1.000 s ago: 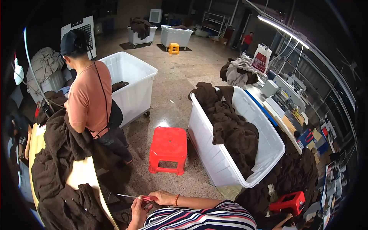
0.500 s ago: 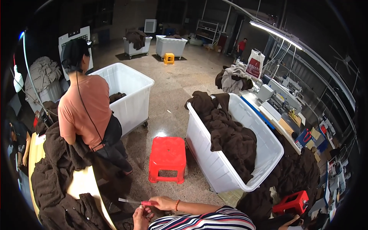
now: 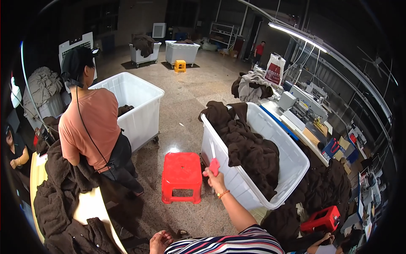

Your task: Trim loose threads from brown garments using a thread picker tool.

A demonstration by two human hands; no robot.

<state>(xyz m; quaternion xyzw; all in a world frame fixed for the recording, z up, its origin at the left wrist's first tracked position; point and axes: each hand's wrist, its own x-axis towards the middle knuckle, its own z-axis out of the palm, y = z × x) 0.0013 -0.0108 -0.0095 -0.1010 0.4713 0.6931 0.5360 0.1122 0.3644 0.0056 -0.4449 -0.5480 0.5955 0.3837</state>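
Note:
My right hand [image 3: 215,180] is stretched forward, closed round the red handle of a tool [image 3: 214,166] with a long, narrow, pale blade that points away from me. The tool is held in front of the near side of a white wheeled bin [image 3: 220,165], in which a heap of dark brown fleece fabric [image 3: 253,156] lies. Low in the view, close to my striped shirt, my left hand [image 3: 159,242] has its fingers curled in; anything inside them is too small to make out. A red plastic stool [image 3: 182,173] stands left of my right hand.
At the left a person in an orange shirt [image 3: 91,122] stands between a second white bin [image 3: 144,106] and a table [image 3: 91,207] with brown fabric. Sewing machines [image 3: 304,103] line the right. Another red stool [image 3: 319,219] lies near brown fabric, lower right.
My right hand has moved the red-handled tool forward and right, away from my left hand, and its blade has swung from leftward to forward. The left hand stays low.

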